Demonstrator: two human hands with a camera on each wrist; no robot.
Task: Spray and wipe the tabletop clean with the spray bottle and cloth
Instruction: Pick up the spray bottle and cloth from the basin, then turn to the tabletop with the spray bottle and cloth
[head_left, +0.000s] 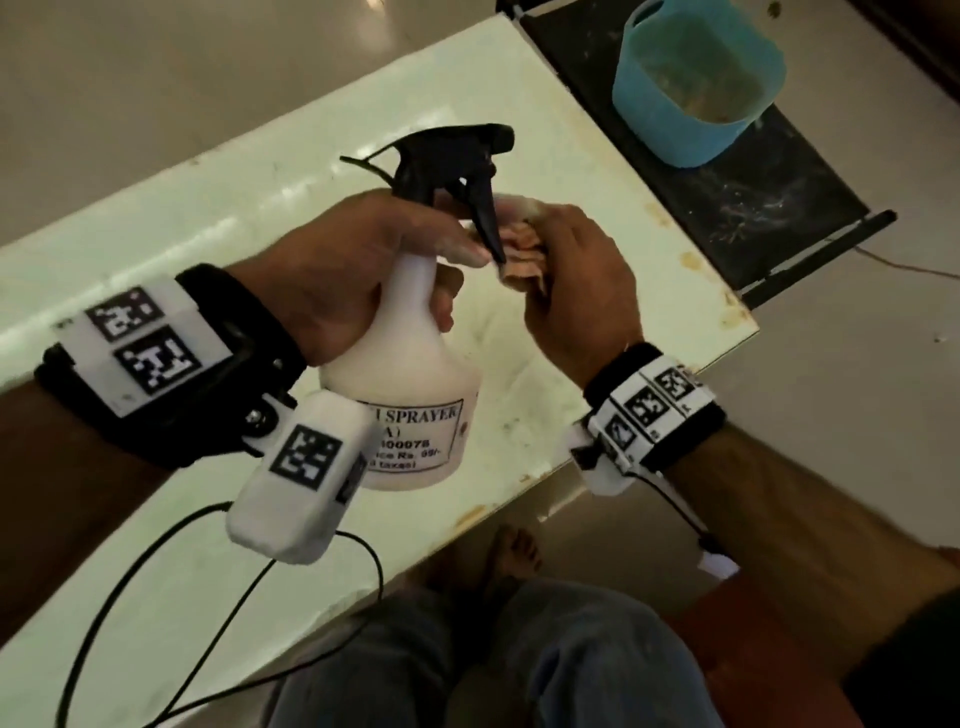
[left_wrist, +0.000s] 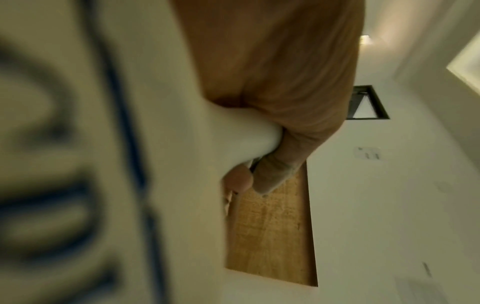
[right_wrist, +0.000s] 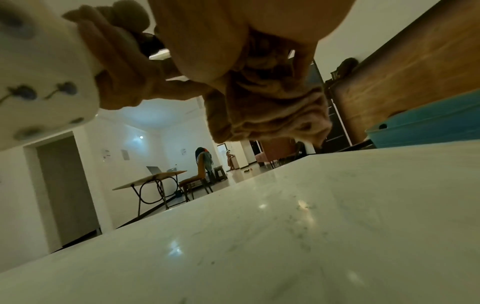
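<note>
Nearest, the left hand (head_left: 358, 270) is wrapped round the neck of the white spray bottle (head_left: 415, 374), thumb and fingers curled about it just under the black trigger head (head_left: 457, 156). The bottle is held off the tabletop (head_left: 218, 218), its long axis roughly upright and leaning a little, with the nozzle pointing away and to the right. No finger appears to be on the trigger lever; an index fingertip lies beside it.

Just past the lever — almost touching it — the right hand (head_left: 576, 291) bunches the pinkish cloth (head_left: 524, 249) in curled fingers, the wad sticking out toward the bottle. In the right wrist view the cloth (right_wrist: 270, 107) hangs crumpled above the pale stone surface (right_wrist: 285, 226), not yet pressed to it.

So the cloth sits right at the sprayer's front, the two hands close together; whether the spray is meant for cloth or table I cannot tell. Farther off, a blue tub (head_left: 696, 83) stands on a dark tray (head_left: 769, 208) beyond the table's end.
</note>
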